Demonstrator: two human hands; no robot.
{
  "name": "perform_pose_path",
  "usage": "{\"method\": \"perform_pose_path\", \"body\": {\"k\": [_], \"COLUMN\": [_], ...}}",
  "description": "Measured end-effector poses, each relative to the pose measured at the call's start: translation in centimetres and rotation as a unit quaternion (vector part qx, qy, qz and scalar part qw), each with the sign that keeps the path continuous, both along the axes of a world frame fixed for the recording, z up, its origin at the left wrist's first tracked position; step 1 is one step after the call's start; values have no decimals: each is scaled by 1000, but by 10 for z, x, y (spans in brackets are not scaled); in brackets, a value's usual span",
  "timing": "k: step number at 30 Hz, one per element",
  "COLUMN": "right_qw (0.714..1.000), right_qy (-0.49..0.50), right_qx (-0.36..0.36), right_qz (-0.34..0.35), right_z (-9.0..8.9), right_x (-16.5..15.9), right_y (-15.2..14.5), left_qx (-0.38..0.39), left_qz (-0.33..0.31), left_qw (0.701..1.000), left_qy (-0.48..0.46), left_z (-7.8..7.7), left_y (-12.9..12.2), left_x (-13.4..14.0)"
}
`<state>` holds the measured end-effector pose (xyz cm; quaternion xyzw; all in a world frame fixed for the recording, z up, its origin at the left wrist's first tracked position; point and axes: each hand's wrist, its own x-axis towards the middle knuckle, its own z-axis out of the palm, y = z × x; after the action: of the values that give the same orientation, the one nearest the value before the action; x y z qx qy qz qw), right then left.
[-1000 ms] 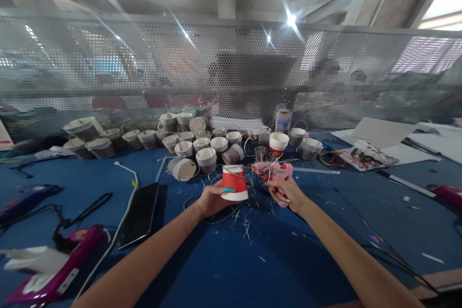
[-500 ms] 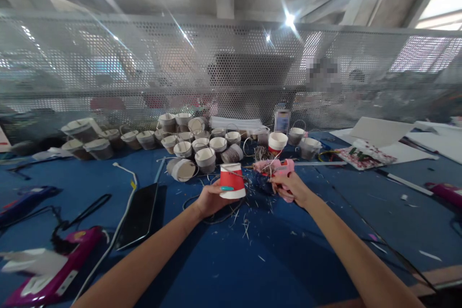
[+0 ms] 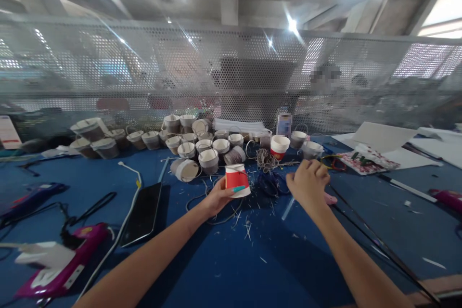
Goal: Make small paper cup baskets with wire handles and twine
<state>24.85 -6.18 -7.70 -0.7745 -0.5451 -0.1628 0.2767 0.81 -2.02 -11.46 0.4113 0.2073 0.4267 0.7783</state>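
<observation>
My left hand [image 3: 218, 197] is closed around an upturned red paper cup [image 3: 236, 178] with a white rim, the thumb with a long teal nail pressed on its side. A grey cord crosses the cup's upper part. My right hand [image 3: 310, 183] is further right with curled fingers, closed over a pink glue gun [image 3: 330, 198]. Most of the gun is hidden beneath this hand. Its handle end shows on the right, and a clear glue stick [image 3: 288, 208] sticks out on the left. Between the hands lie a dark blue coiled item [image 3: 269, 184] and a tangle of grey cord [image 3: 267, 159].
Several cord-wrapped cups [image 3: 208, 160] with handles stand across the back. A stack of white-and-red cups [image 3: 280, 144] is behind the cord. At left lie a phone [image 3: 142, 214] and a purple power strip [image 3: 65, 264]. White scraps [image 3: 248, 228] litter the blue table [image 3: 231, 269].
My right hand has moved right with the glue gun, away from the cup, and the gun has turned. My left hand still holds the cup in nearly the same place.
</observation>
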Motion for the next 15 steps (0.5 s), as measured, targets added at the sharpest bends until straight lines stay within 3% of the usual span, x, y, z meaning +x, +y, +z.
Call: {"method": "perform_pose_path", "body": {"k": [1, 3, 5, 10, 15], "right_qw": [995, 949, 906, 827, 743], "right_qy": [8, 60, 145, 376, 518], "right_qx": [33, 47, 43, 28, 0], "right_qz": [96, 307, 395, 418, 423], "right_z": [1, 0, -4, -18, -18], "right_x": [-9, -26, -41, -57, -60], "right_y": [-2, -7, -10, -10, -9], "left_qx": [8, 24, 35, 32, 43], "left_qz": [3, 10, 15, -4, -22], "left_qw": [1000, 999, 999, 998, 998], "left_qy": [6, 21, 33, 45, 45], "left_z": [-1, -1, 0, 4, 3], "left_y": [0, -1, -3, -11, -14], "left_x": [1, 2, 2, 4, 7]}}
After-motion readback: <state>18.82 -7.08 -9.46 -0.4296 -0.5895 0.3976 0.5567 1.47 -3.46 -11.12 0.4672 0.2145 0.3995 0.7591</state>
